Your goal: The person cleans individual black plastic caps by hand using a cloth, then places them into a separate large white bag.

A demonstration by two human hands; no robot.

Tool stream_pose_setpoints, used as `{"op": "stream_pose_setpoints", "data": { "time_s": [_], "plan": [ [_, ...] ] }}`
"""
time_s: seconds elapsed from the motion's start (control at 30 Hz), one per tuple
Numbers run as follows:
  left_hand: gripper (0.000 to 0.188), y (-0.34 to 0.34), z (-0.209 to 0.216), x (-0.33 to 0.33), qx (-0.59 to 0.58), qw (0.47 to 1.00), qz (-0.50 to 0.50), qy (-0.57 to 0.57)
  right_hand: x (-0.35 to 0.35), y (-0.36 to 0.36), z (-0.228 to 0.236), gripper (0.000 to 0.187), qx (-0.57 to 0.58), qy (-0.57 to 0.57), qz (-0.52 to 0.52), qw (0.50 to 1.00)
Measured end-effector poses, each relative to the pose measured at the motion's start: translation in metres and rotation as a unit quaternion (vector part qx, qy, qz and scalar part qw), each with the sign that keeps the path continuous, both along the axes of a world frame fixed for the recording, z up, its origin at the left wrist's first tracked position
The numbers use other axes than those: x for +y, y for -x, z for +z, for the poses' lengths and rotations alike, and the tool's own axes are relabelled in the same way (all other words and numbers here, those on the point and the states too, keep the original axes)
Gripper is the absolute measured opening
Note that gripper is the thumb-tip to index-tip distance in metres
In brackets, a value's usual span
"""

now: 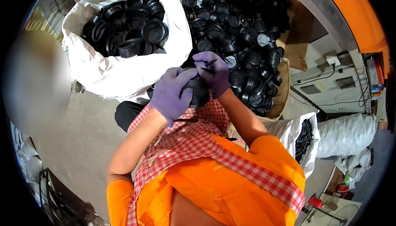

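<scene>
Both my hands wear purple gloves and meet over my lap, in front of a red checked apron (181, 139). My left hand (170, 93) is closed around a round, ribbed black plastic part (199, 92). Right beside it, the fingers of my right hand (218, 77) are curled on thin black plastic pieces (209, 66), whose ends stick out between the fingers. Part of the round piece is covered by my left fingers. Whether the thin pieces touch it, I cannot tell.
A white woven sack (136, 74) with black plastic rings (154, 31) stands ahead on the left. Ahead on the right, black round parts (247, 61) are heaped by cardboard (298, 40). A white bag (311, 160) of thin black pieces (304, 137) is at my right.
</scene>
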State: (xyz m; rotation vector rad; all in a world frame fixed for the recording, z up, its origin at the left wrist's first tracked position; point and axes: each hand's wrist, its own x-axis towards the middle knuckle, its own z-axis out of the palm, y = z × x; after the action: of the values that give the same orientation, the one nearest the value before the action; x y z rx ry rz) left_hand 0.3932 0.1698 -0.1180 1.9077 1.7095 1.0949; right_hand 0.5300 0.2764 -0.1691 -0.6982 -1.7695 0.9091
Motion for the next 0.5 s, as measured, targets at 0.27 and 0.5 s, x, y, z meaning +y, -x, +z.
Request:
{"op": "stream_pose_setpoints", "data": {
  "time_s": [0.27,0.5],
  "plan": [
    [0.056,0.066,0.071,0.029,0.284,0.915,0.219,-0.183,0.108,-0.065,-0.02,0.03,-0.349,-0.151,-0.312,0.87],
    [0.053,0.048,0.045,0.011,0.098,0.993,-0.026,-0.068,0.172,-0.136,-0.047,0.028,-0.513,-0.032,-0.199,0.834]
  ]
}}
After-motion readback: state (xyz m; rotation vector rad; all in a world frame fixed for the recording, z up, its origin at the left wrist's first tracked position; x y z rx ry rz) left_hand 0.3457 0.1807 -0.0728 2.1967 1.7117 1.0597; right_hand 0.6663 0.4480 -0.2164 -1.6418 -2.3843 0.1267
